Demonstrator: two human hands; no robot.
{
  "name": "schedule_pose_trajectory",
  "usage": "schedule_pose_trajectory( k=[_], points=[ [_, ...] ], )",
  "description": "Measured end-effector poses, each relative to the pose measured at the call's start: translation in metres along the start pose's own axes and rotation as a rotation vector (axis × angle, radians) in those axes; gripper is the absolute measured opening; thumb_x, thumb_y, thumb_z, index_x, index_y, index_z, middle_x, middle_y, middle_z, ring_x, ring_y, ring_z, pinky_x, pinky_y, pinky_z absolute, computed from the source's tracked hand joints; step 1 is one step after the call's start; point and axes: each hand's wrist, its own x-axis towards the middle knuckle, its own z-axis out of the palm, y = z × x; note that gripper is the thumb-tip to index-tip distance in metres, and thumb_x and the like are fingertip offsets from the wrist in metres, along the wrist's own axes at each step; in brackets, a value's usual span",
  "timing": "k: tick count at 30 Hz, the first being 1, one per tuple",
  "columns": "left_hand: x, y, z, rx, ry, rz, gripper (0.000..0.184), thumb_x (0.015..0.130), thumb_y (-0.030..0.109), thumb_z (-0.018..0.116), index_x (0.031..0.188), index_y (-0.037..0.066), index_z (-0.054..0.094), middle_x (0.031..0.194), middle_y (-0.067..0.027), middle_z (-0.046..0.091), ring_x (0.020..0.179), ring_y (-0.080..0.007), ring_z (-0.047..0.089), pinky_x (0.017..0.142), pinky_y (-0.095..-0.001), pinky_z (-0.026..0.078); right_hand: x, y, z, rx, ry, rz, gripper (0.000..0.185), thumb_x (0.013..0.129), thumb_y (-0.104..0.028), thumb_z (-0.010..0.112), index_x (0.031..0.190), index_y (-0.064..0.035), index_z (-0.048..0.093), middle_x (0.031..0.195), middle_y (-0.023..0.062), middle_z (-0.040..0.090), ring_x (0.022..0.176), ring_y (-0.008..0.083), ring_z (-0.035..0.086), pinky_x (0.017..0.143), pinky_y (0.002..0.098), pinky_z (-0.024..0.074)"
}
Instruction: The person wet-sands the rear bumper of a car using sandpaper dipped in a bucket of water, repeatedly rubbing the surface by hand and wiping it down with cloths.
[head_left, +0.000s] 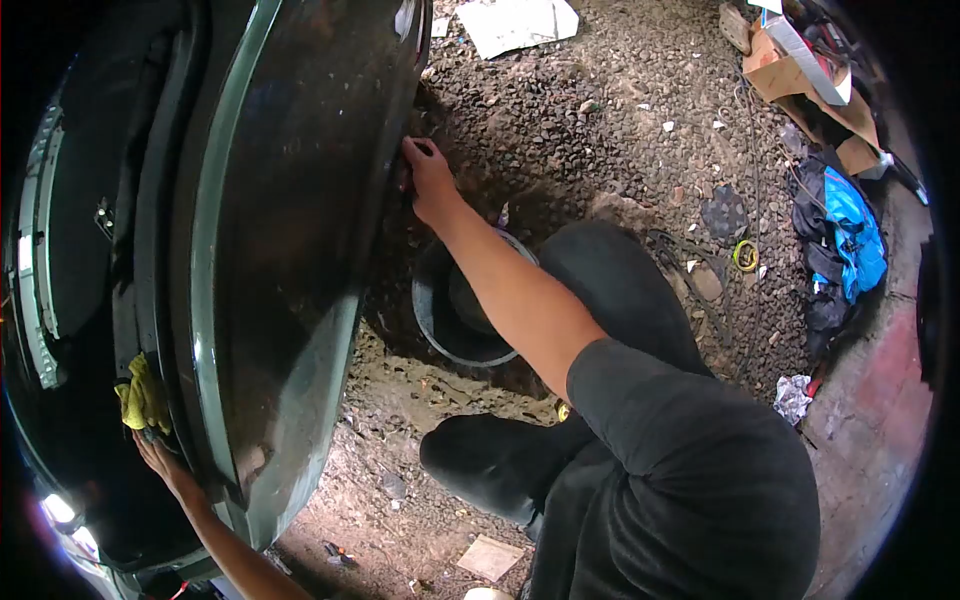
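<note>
A dark, glossy car door (pixel 300 150) with a pale green painted edge fills the left side. My left hand (pixel 168 468) reaches over it, fingers stretched out along the inner black trim. Just beyond those fingertips lies a crumpled yellow cloth (pixel 145 395); whether they touch it I cannot tell. At the door's outer lower edge, my right hand (pixel 430 182) is closed, thumb and fingers curled together. What it grips there, if anything, is hidden. Under my right forearm stands a dark round bucket (pixel 425 310), partly covered by the arm.
Gravel ground (pixel 600 130) stretches to the right of the car. A white sheet (pixel 520 25) lies at the top. On the right are a torn cardboard box (pixel 785 65), a blue and black bundle (pixel 852 235) and crumpled foil (pixel 793 398). My bent knees flank the bucket.
</note>
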Motion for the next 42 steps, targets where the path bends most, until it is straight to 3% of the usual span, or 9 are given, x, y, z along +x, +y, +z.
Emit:
schedule_pose_trajectory(
  k=[6,15,18,21,27,33,36,39,42],
  points=[
    [0.006,-0.026,-0.001,0.04,0.001,0.046,0.061,0.106,0.041,0.034,0.157,0.008,0.026,0.163,-0.0127,0.021,0.151,-0.0274,0.016,0.122,-0.042,0.013,-0.045,0.026,0.002,0.076,0.037,0.091,0.018,0.098,-0.026,0.063,0.106,-0.0101,0.06,0.089,0.0034,0.063,0.075,0.0134,0.06,0.065,0.0285,0.048],
    [0.007,-0.029,0.0,0.043,-0.011,0.101,0.058,0.106,0.038,0.035,0.155,0.008,0.03,0.162,-0.0138,0.023,0.15,-0.0286,0.02,0.121,-0.042,0.015,0.012,-0.027,0.005,0.069,-0.043,0.077,0.018,0.097,-0.027,0.064,0.104,-0.0113,0.059,0.077,0.0009,0.058,0.062,0.0132,0.054,0.055,0.0298,0.0441],
    [0.004,-0.015,0.001,0.085,-0.008,0.154,0.057,0.106,0.035,0.034,0.156,0.008,0.03,0.162,-0.0133,0.023,0.15,-0.0286,0.019,0.121,-0.0423,0.015,-0.008,-0.013,0.01,0.028,0.071,0.079,0.024,0.095,-0.03,0.067,0.107,-0.0099,0.06,0.084,0.0029,0.062,0.07,0.0142,0.059,0.062,0.0326,0.0484],
    [0.004,0.003,0.0,0.137,-0.019,0.15,0.056,0.105,0.034,0.032,0.156,0.01,0.03,0.163,-0.0127,0.023,0.15,-0.0288,0.018,0.122,-0.0431,0.014,-0.036,0.005,0.0,-0.054,0.049,0.233,0.025,0.094,-0.029,0.068,0.106,-0.0085,0.061,0.081,0.0027,0.062,0.069,0.0146,0.059,0.057,0.0317,0.0453],
    [-0.003,0.025,0.001,0.168,-0.023,0.107,0.056,0.105,0.033,0.031,0.157,0.012,0.029,0.164,-0.0119,0.021,0.151,-0.029,0.016,0.122,-0.0441,0.012,-0.027,-0.028,-0.008,-0.662,0.086,0.095,0.019,0.091,-0.022,0.068,0.099,-0.0055,0.063,0.08,0.0047,0.06,0.064,0.0144,0.056,0.053,0.0321,0.0435],
    [0.001,0.018,0.002,0.105,-0.022,0.056,0.056,0.106,0.035,0.03,0.157,0.012,0.028,0.164,-0.011,0.019,0.151,-0.0283,0.015,0.122,-0.0436,0.012,0.027,-0.003,-0.039,-0.922,0.131,-0.12,0.032,0.085,-0.01,0.064,0.115,0.0008,0.064,0.106,0.02,0.069,0.097,0.0324,0.068,0.081,0.0396,0.0529],
    [0.001,0.011,0.0,0.11,-0.03,0.11,0.057,0.106,0.037,0.031,0.157,0.011,0.028,0.164,-0.011,0.019,0.151,-0.0277,0.015,0.122,-0.0433,0.011,0.031,0.0,-0.038,-0.945,0.111,-0.204,0.039,0.085,-0.011,0.064,0.122,0.0011,0.062,0.12,0.025,0.065,0.116,0.0388,0.061,0.093,0.0423,0.0495],
    [0.008,-0.001,0.0,0.138,-0.043,0.118,0.059,0.106,0.039,0.031,0.157,0.011,0.027,0.164,-0.0111,0.02,0.151,-0.0272,0.015,0.122,-0.0428,0.011,0.021,-0.003,-0.027,-0.894,0.186,-0.346,0.02,0.089,-0.008,0.062,0.105,0.0021,0.066,0.091,0.0119,0.068,0.083,0.0226,0.063,0.074,0.0367,0.0478],
    [0.004,0.003,0.0,0.097,-0.03,0.12,0.059,0.105,0.039,0.031,0.157,0.012,0.026,0.164,-0.0111,0.02,0.151,-0.027,0.015,0.122,-0.0424,0.011,0.029,-0.005,-0.021,-0.927,0.271,-0.378,0.023,0.089,-0.008,0.062,0.108,0.0028,0.066,0.097,0.0174,0.07,0.089,0.0252,0.066,0.077,0.0372,0.0489]
  ],
)
